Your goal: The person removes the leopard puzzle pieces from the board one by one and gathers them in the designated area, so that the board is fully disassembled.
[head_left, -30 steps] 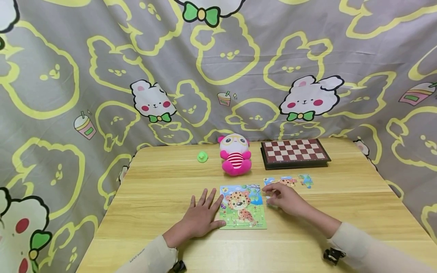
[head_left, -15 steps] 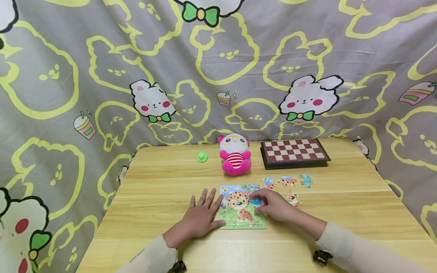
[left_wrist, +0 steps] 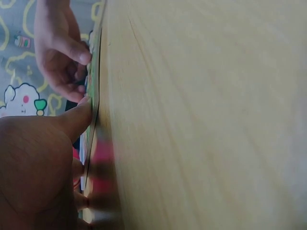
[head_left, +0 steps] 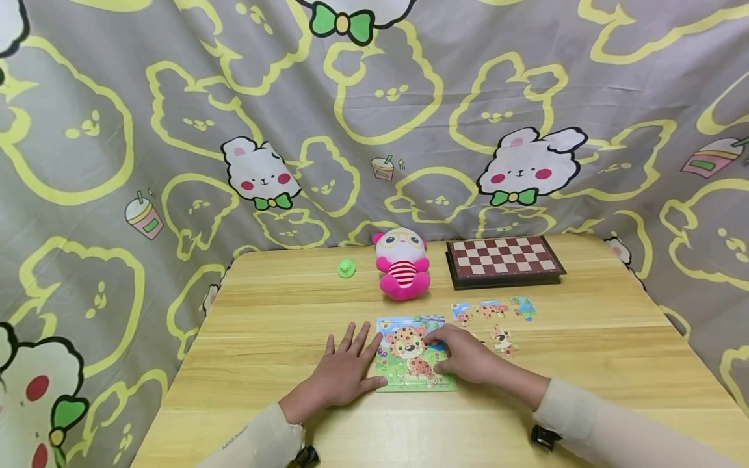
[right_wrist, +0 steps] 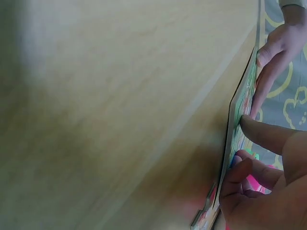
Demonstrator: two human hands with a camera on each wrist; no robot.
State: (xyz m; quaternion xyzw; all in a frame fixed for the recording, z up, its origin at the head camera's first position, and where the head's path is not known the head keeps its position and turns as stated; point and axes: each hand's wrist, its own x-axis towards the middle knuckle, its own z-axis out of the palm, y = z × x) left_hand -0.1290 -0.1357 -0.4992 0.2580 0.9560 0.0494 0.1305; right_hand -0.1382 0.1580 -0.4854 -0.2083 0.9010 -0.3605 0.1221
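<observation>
In the head view a square jigsaw puzzle (head_left: 409, 383) with a spotted cub lies on the wooden table. My left hand (head_left: 344, 370) lies on its left side, fingers spread, thumb on the board's lower left edge. From the right, my right hand (head_left: 465, 354) reaches over the board, thumb and index finger curved about a puzzle piece (head_left: 436, 354) on its right part; the fingers partly cover it. The right wrist view shows the right thumb (right_wrist: 264, 134) touching the board's face and the other fingers bent. Loose pieces lie right of the board, among them a cub-face piece (head_left: 502, 339).
More loose pieces, such as a blue-green piece (head_left: 523, 307), lie in a row behind the right hand. A checkered game box (head_left: 506, 261), a pink plush toy (head_left: 402, 266) and a small green duck (head_left: 346, 268) stand at the table's back, before a patterned curtain (head_left: 328, 97).
My right hand has moved left from the loose pieces onto the right part of the board, uncovering the cub-face piece. The left hand has stayed in place.
</observation>
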